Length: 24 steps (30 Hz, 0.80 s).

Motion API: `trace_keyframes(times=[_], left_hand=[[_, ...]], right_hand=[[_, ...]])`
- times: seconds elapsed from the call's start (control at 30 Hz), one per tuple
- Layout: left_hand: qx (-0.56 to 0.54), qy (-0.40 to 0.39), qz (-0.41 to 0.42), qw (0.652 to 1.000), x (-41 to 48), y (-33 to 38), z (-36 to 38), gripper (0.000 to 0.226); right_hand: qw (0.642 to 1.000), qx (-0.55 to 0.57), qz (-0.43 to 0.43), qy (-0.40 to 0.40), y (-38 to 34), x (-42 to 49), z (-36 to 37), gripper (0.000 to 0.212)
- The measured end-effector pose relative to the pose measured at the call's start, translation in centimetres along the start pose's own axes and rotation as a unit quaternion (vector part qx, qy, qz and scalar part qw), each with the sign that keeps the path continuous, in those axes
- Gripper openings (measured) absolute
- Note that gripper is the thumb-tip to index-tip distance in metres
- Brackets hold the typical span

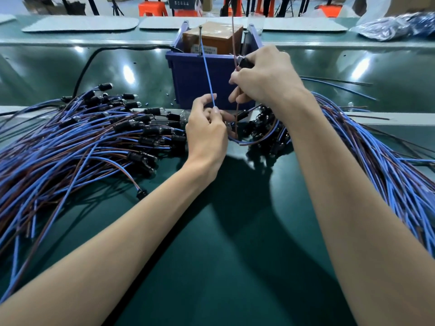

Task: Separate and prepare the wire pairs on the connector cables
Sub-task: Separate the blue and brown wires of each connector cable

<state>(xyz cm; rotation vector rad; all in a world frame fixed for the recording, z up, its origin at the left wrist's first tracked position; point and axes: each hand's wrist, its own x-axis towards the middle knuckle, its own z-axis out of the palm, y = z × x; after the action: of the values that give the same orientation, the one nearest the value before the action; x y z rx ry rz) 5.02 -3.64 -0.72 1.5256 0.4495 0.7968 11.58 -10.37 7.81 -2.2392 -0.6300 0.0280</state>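
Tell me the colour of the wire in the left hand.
The wire is blue; head view.

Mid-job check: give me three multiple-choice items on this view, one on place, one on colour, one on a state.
1. Where is the blue bin? A) far left B) beyond both hands C) near edge
2. The left hand pinches a wire of which colour? A) brown B) green C) blue
3. The right hand is: A) gripping a brown wire B) flat and open C) empty
B: it stands behind the hands. C: the blue wire rises from its fingers. A: fingers curl round the wire.
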Motion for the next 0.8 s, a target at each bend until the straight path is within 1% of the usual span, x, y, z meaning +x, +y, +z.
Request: trace_keyframes(times=[0.23, 0.43, 0.63, 0.8], left_hand=[[-0.003, 0.011, -0.010, 1.000, -0.2, 0.4, -0.1, 0.021], [0.011, 0.006, -0.013, 1.000, -0.2, 0.3, -0.2, 0.039], [0.006, 0.018, -0.022, 1.000, -0.4, 0.3, -0.2, 0.040], [-0.006, 0.025, -0.025, 0.999, -0.3, 0.4, -0.3, 0.052]], right_hand=[[1.000, 0.018, 0.025, -0.003, 0.6, 0.1, -1.3, 0.026], [1.000, 0.012, 0.027, -0.003, 1.6, 0.5, -1.8, 0.028], [0.998, 0.014, 0.059, -0.018, 2.1, 1.3, -1.8, 0.033], [0.997, 0.034, 0.051, -0.038, 2.1, 1.5, -1.6, 0.043]])
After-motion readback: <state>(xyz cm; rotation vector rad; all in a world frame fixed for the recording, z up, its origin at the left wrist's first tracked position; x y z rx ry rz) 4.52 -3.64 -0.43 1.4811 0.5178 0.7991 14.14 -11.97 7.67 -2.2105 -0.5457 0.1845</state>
